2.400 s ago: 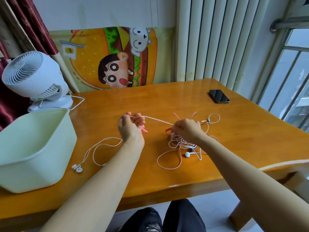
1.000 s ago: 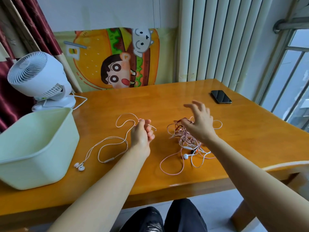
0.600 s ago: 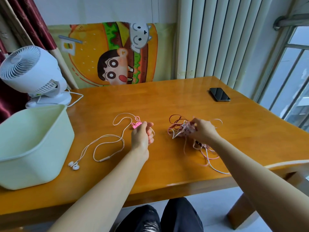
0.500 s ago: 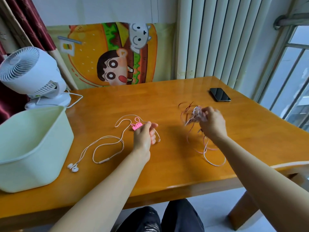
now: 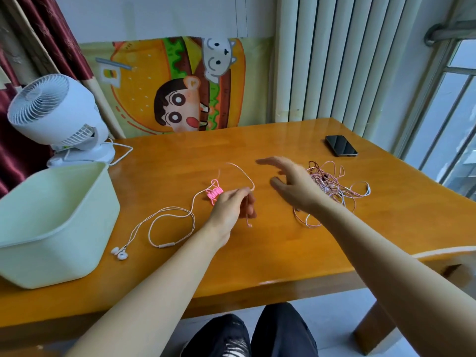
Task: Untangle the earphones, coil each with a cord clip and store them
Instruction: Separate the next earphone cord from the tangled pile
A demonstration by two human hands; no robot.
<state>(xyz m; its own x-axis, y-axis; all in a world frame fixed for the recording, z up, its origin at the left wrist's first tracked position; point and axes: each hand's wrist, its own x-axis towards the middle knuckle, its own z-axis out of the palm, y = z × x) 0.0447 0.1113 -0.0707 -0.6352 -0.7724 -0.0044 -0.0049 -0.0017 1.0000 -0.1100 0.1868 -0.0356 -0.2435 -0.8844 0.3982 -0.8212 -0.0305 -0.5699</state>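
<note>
**Left hand pinches one cord, right hand spread beside the tangle**

The left hand is near the middle of the bench, its arm stretched forward. Its fingers are curled and pinch the cord of a separate pink-white earphone. The cord makes a loop above the hand and its plug end hangs below the fingers. A pink cord clip sits on this cord, just beside the knuckles. The rest of the cord lies on the bench to the left, ending in two white earbuds.

The right hand is blurred, with fingers spread and holding nothing, just beside the tangled earphones.

A pale green bin and a white fan stand at the left and a dark phone lies at the far right. Behind the bench are a cartoon poster, a red curtain and a window.
</note>
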